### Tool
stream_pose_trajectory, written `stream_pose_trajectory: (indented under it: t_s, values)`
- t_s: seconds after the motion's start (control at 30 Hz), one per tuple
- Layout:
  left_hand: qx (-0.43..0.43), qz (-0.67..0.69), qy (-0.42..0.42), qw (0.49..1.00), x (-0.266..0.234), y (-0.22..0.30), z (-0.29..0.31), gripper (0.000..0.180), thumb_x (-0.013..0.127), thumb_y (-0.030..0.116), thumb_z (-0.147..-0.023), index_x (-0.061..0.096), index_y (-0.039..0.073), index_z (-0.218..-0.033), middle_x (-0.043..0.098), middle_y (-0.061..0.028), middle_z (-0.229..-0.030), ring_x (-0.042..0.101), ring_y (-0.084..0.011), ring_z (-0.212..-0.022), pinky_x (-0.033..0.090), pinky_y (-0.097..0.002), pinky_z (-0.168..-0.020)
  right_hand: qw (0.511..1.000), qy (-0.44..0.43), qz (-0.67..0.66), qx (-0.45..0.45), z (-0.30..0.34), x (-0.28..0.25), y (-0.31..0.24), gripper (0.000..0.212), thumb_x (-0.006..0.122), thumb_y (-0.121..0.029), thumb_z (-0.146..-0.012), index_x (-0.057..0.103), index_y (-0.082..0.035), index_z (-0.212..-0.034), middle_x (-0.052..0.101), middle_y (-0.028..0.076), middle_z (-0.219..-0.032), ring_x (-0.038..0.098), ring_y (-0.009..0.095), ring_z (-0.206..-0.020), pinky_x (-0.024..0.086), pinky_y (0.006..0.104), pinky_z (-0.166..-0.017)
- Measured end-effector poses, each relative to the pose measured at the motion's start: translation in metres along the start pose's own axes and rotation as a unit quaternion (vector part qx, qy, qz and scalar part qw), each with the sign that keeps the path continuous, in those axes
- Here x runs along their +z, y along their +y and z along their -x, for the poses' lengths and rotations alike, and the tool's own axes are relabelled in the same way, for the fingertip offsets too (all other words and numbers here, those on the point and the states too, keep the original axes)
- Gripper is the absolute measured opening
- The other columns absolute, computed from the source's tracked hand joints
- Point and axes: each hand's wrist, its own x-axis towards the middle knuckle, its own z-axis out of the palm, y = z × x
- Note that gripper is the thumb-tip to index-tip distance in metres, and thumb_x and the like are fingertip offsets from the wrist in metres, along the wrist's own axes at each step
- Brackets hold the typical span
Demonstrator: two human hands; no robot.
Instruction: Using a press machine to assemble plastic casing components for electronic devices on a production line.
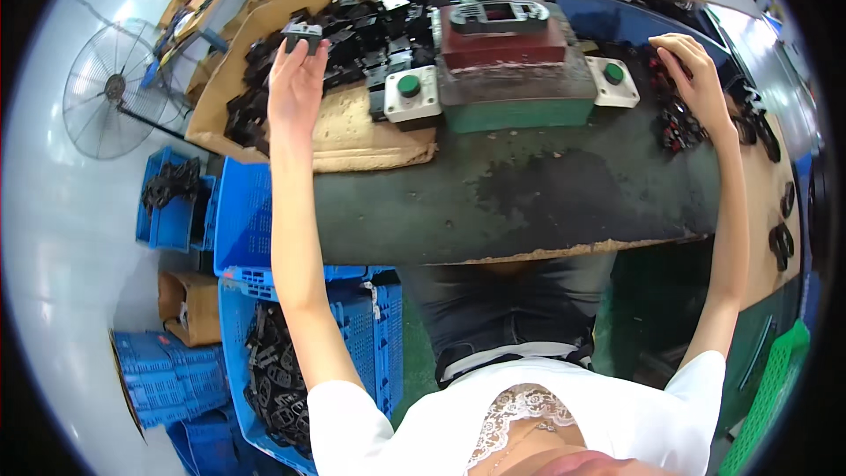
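My left hand (pixel 298 84) is raised over the left side of the bench, its fingers closed on a small black plastic part (pixel 303 33) with a grey top. Beneath and beyond it, many black plastic parts (pixel 352 33) fill a cardboard box. At the right, my right hand (pixel 693 79) reaches down with curled fingers onto a pile of small dark and red parts (pixel 677 123); its fingertips are hidden, so what they grip does not show. Between my hands stands a press fixture with a red block (pixel 504 46). A long black part with openings (pixel 500 18) lies on top of that block.
White boxes with green buttons (pixel 409 86) (pixel 614 73) flank the fixture. Flattened cardboard (pixel 370 128) lies on the dark bench (pixel 397 211). Blue crates (pixel 236 335) with black parts stand lower left, near a fan (pixel 115 86). More black pieces (pixel 781 247) lie at the far right.
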Motion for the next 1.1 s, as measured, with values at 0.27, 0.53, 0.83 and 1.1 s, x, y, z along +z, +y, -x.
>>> stream_pose_trajectory:
  t_s: [0.27, 0.53, 0.83, 1.1]
  values:
    - [-0.054, -0.113, -0.009, 0.992, 0.015, -0.016, -0.013, 0.016, 0.063, 0.012, -0.091, 0.061, 0.004, -0.104, 0.066, -0.0069, -0.097, 0.063, -0.0172, -0.082, 0.054, -0.029, -0.071, 0.997, -0.004, 0.009, 0.078, 0.045, -0.017, 0.034, 0.016, 0.06, -0.008, -0.087, 0.065, 0.003, -0.099, 0.066, 0.013, -0.095, 0.061, 0.026, -0.094, 0.046, 0.0336, -0.087]
    - [-0.113, -0.151, 0.038, 0.981, 0.024, -0.017, -0.02, 0.025, 0.06, 0.015, -0.093, 0.056, -0.002, -0.111, 0.062, -0.02, -0.112, 0.063, -0.0229, -0.093, 0.052, -0.0211, -0.059, 0.992, -0.1, 0.029, 0.065, 0.04, 0.007, 0.039, 0.015, 0.061, -0.007, -0.082, 0.066, -0.001, -0.096, 0.067, 0.013, -0.095, 0.063, 0.031, -0.093, 0.05, 0.037, -0.083]
    - [-0.19, -0.144, -0.022, 0.971, 0.029, -0.02, -0.028, 0.043, 0.055, -0.005, -0.088, 0.042, -0.009, -0.129, 0.047, -0.0166, -0.131, 0.052, -0.0246, -0.111, 0.049, -0.0253, -0.086, 0.957, -0.227, 0.091, 0.154, 0.032, 0.036, 0.05, 0.035, 0.056, 0.01, -0.072, 0.066, -0.004, -0.102, 0.06, 0.013, -0.111, 0.057, 0.032, -0.107, 0.048, 0.0408, -0.091]
    - [-0.111, -0.284, -0.082, 0.949, 0.081, -0.032, -0.017, 0.038, 0.065, 0.0, -0.085, 0.055, -0.002, -0.121, 0.063, -0.0047, -0.099, 0.062, -0.0133, -0.089, 0.048, -0.0238, -0.081, 0.956, -0.257, 0.067, 0.122, 0.022, 0.043, 0.067, 0.028, 0.07, 0.004, -0.069, 0.066, -0.004, -0.096, 0.062, 0.014, -0.1, 0.059, 0.032, -0.101, 0.048, 0.0392, -0.087]
